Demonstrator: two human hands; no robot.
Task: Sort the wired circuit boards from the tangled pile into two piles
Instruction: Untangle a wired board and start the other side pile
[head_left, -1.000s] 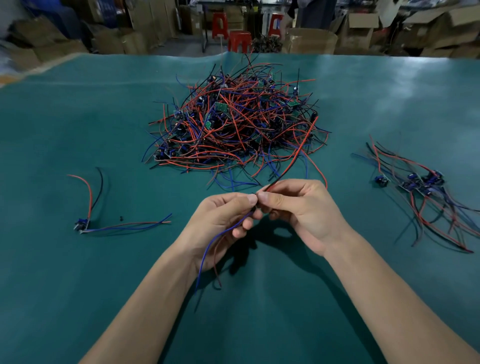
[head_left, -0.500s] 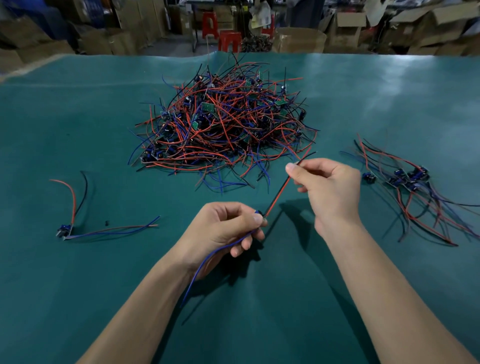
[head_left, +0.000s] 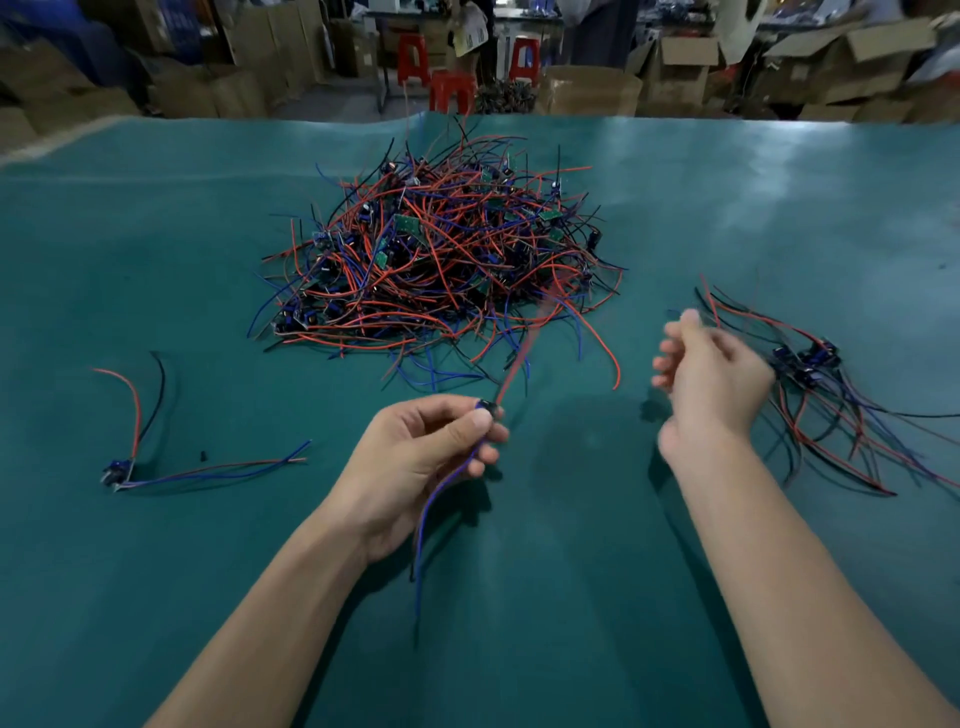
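A: At table centre, toward the far edge, what lies on the mat (head_left: 156, 597)?

B: The main pile (head_left: 441, 260), a tangled mound of red, blue and black wires with small green boards showing among them.

A: State of the left hand (head_left: 415, 457)?

B: It is raised above the mat, near the front of the pile, with the palm partly turned up. Thumb and forefinger pinch one board (head_left: 485, 406) at the fingertips; the other fingers are curled beneath. Blue leads (head_left: 431, 514) hang from the grip down past the wrist. A red lead (head_left: 519, 358) runs up and away from the board toward the pile; it is blurred.

A: State of the right hand (head_left: 711, 379)?

B: It is in the air to the right of the left hand, well apart from it, and motion-blurred. The fingers appear loosely bent. Whether they hold anything cannot be told.

A: Location of the sorted items?

B: Right pile (head_left: 810, 374): several boards with wires fanned out toward the near right, lying just beyond the right hand. Left board (head_left: 117, 470): a single unit on the mat, well apart from the main pile, with red and black leads going up and blue and red leads going right.

A: Beyond the table?

B: Cardboard boxes (head_left: 685, 67) and red stools (head_left: 452, 91).
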